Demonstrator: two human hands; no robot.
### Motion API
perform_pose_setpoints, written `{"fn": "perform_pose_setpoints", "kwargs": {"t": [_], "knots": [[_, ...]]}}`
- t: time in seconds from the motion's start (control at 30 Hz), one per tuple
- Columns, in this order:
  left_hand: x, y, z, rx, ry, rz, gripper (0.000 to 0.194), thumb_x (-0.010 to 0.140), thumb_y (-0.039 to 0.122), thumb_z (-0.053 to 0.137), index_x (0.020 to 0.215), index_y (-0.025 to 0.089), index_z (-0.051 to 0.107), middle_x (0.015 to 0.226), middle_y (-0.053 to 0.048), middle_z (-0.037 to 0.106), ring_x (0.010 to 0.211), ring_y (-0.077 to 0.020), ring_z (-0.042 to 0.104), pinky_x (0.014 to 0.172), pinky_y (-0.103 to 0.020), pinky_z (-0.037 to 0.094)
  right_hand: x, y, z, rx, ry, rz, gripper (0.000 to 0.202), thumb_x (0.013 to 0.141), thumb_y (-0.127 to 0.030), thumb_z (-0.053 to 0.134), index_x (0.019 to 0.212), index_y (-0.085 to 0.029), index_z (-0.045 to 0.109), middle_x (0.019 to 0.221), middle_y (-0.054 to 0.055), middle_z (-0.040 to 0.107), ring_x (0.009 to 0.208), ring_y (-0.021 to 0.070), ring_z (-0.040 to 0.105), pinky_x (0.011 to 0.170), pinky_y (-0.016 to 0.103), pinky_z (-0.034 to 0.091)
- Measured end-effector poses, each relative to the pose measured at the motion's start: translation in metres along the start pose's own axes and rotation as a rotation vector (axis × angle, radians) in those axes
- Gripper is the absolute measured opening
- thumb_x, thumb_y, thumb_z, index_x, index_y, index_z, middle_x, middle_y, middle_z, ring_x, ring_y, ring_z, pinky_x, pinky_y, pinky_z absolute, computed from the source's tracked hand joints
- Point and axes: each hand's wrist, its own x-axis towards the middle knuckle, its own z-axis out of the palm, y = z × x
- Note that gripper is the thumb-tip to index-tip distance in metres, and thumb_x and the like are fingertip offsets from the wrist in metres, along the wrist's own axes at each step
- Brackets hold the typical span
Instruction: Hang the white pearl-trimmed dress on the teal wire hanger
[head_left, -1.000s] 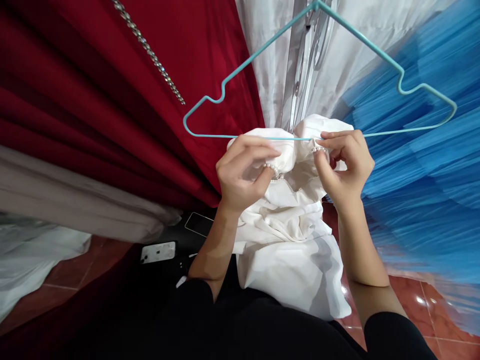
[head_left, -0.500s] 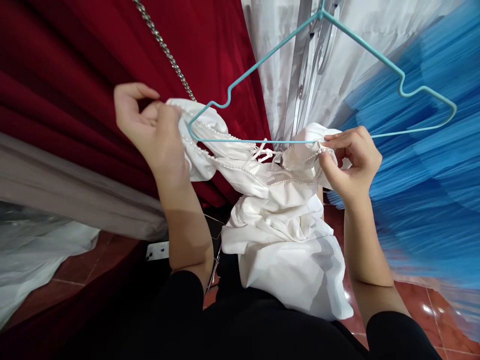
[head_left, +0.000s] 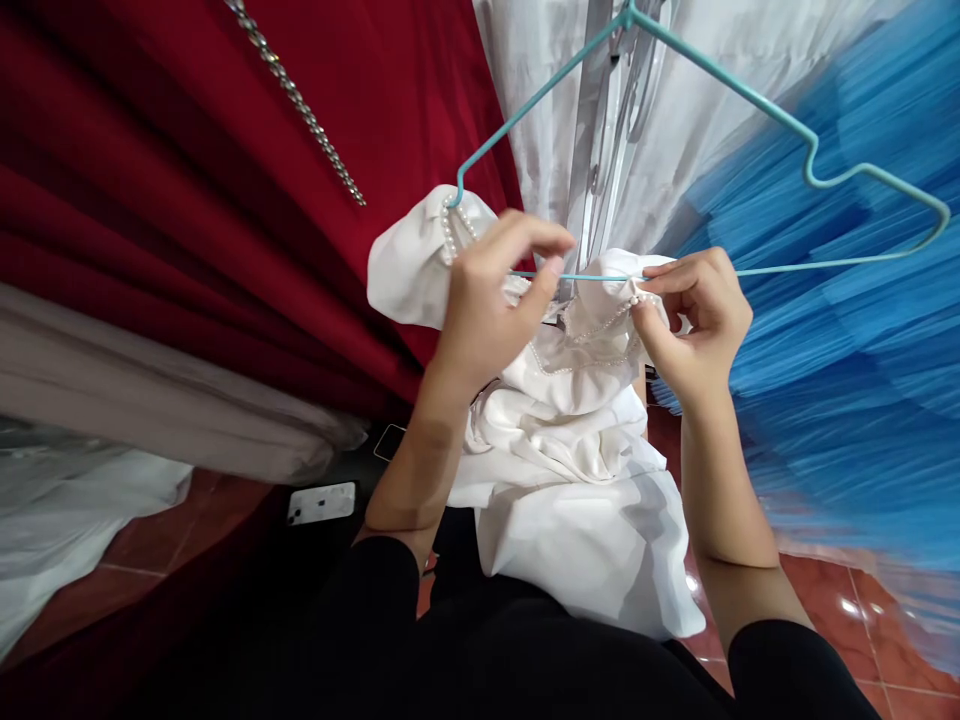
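A white dress [head_left: 577, 560] with pearl-beaded edging lies bunched over my lap. Its left puffed sleeve [head_left: 409, 260] hangs on the left end of a light blue hanger [head_left: 720, 75]. My right hand [head_left: 697, 325] pinches the pearl edge of the other sleeve, right by the hanger's lower bar. The hanger's right end sticks out bare beyond that hand. In front of the dress neckline, my left hand [head_left: 499, 295] is off the fabric, thumb and forefinger a little apart near the bar. It hides part of the neckline and the ties.
Red cloth [head_left: 337, 60] with a beaded strand [head_left: 296, 100] hangs on the left, white cloth [head_left: 536, 90] and a metal frame [head_left: 600, 170] ahead. Blue tulle [head_left: 840, 350] fills the right. A phone [head_left: 322, 503] lies on a dark surface at lower left.
The left sleeve has gone over the hanger's left end. My left hand has let go of it and moved right, toward the middle. My right hand keeps its pinch, almost unmoved.
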Motion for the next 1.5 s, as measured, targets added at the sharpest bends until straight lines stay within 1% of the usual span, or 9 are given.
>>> {"fn": "perform_pose_setpoints", "kwargs": {"t": [0.13,0.27,0.33,0.43,0.53,0.73,1.03,1.33,1.5], "knots": [[-0.016,0.004,0.021,0.085,-0.087,-0.056,0.023,0.107,0.009,0.058,0.105,0.024,0.075,0.102,-0.001,0.08,0.1,-0.0191,0.075,0.092,-0.037,0.055,-0.006,-0.003,-0.002,-0.061,-0.033,0.02,0.003,0.092,-0.027,0.074,0.091,-0.025,0.072,0.1,0.004,0.073,0.084,0.0171,0.071,0.061,0.03,0.056],[-0.016,0.006,0.021,0.058,-0.058,-0.095,0.027,0.105,0.006,0.057,0.1,0.024,0.075,0.1,0.0,0.079,0.099,-0.0196,0.074,0.09,-0.037,0.055,-0.027,-0.013,-0.013,-0.188,0.004,-0.13,0.007,0.091,-0.023,0.072,0.097,-0.024,0.075,0.124,0.008,0.077,0.102,0.0221,0.075,0.068,0.034,0.058],[-0.013,0.009,0.018,0.047,-0.073,-0.109,0.029,0.103,0.003,0.056,0.099,0.024,0.076,0.098,0.0,0.078,0.098,-0.0198,0.074,0.089,-0.036,0.055,-0.038,-0.011,-0.025,-0.24,0.109,-0.142,0.009,0.087,-0.02,0.075,0.095,-0.024,0.077,0.11,0.008,0.077,0.094,0.0217,0.074,0.072,0.037,0.058],[-0.011,0.012,0.013,0.071,-0.085,-0.131,0.031,0.099,0.001,0.056,0.096,0.024,0.076,0.096,-0.001,0.077,0.095,-0.0204,0.074,0.088,-0.036,0.055,-0.038,0.009,-0.05,-0.192,0.251,0.144,0.01,0.084,-0.026,0.083,0.088,-0.026,0.074,0.077,0.002,0.069,0.064,0.0155,0.062,0.055,0.033,0.047],[-0.011,0.014,0.011,0.089,-0.088,-0.15,0.029,0.1,0.004,0.056,0.097,0.023,0.077,0.097,-0.001,0.078,0.096,-0.0206,0.075,0.089,-0.036,0.057,-0.015,0.039,-0.082,-0.156,0.43,0.354,0.025,0.073,-0.023,0.09,0.072,-0.026,0.065,0.063,-0.001,0.066,0.049,0.0123,0.053,0.045,0.031,0.036],[-0.011,0.021,0.006,0.091,-0.107,-0.147,0.025,0.101,0.007,0.059,0.097,0.022,0.079,0.097,-0.002,0.079,0.095,-0.0202,0.075,0.086,-0.034,0.056,0.058,0.048,-0.122,-0.287,0.569,0.288,0.029,0.062,0.002,0.08,0.057,-0.021,0.062,0.054,-0.007,0.062,0.052,0.006,0.049,0.053,0.029,0.031],[-0.013,0.023,0.009,0.119,-0.113,-0.161,0.029,0.1,0.001,0.056,0.099,0.021,0.078,0.098,-0.002,0.078,0.096,-0.0208,0.074,0.089,-0.037,0.055,0.096,-0.002,-0.065,-0.308,0.278,0.072,0.029,0.066,0.0,0.069,0.062,-0.025,0.054,0.063,-0.004,0.06,0.056,0.0066,0.045,0.055,0.028,0.032],[-0.016,0.022,0.013,0.138,-0.11,-0.163,0.029,0.103,0.002,0.055,0.103,0.023,0.076,0.1,-0.003,0.077,0.097,-0.0208,0.074,0.089,-0.037,0.055,0.073,-0.025,-0.046,-0.23,0.222,-0.093,0.002,0.088,-0.018,0.076,0.087,-0.019,0.077,0.087,0.003,0.076,0.064,0.0086,0.056,0.056,0.028,0.04],[-0.016,0.018,0.014,0.157,-0.093,-0.141,0.024,0.107,0.01,0.056,0.103,0.024,0.076,0.103,-0.003,0.077,0.099,-0.0215,0.073,0.092,-0.038,0.055,0.027,-0.047,-0.007,-0.158,-0.222,0.08,0.021,0.097,-0.025,0.071,0.117,-0.024,0.077,0.111,0.002,0.076,0.059,0.0054,0.059,0.058,0.027,0.051]]}}
